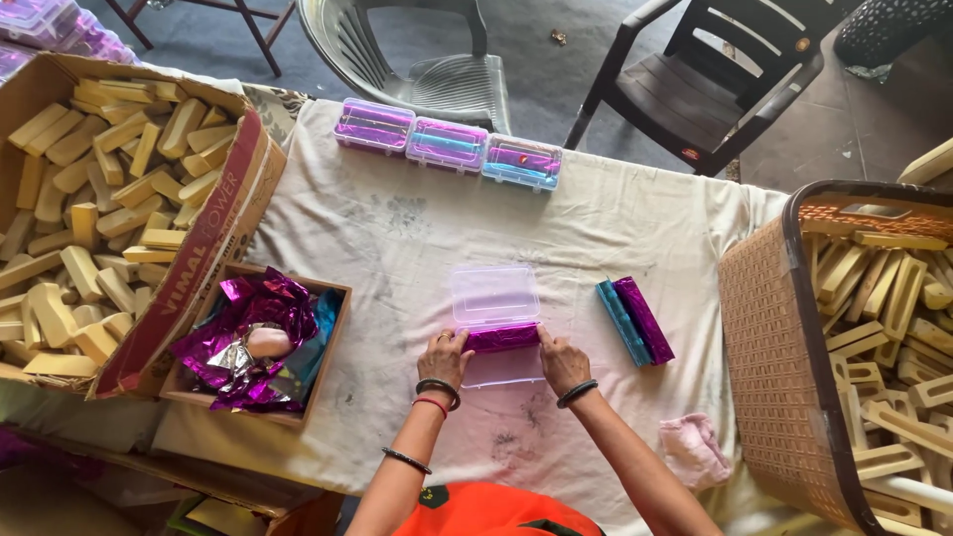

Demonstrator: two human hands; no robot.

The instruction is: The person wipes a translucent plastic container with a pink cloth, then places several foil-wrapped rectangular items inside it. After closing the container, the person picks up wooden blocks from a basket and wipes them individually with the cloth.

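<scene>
Head view, looking down on a table covered w/ a stained white cloth (397, 238). Centre: an open clear plastic box (494, 323), lid (494, 295) folded back away from the person, base nearest the body. Left hand (446, 357) and right hand (562, 359) grip opposite ends of a purple foil-wrapped bar (502, 338), which lies crosswise in the box at the hinge line; fingers of both hands are curled narrowly onto the bar, thumbs on top. Both wrists carry dark bangles, the left also a red one. Just right of the box, on the cloth, lie two more wrapped bars side by side and touching: a blue foil-wrapped bar (620, 322) and a second purple foil-wrapped bar (644, 320), both angled. Far edge of table: three closed clear boxes (448, 145) in a row, touching, each showing purple and blue foil inside. Left of the hands: a shallow cardboard tray (333, 347) holding crumpled purple, silver and blue foil sheets (248, 337). Further left: a large cardboard carton (199, 288) full of unwrapped pale-yellow bars (99, 199). Right edge: a brown woven plastic basket (769, 337) w/ similar pale-yellow pieces (884, 298). Near the person's right forearm, a pink cloth (695, 449). Beyond the table: a grey plastic chair (437, 60) and a dark brown plastic chair (715, 79) on a bare floor.
</scene>
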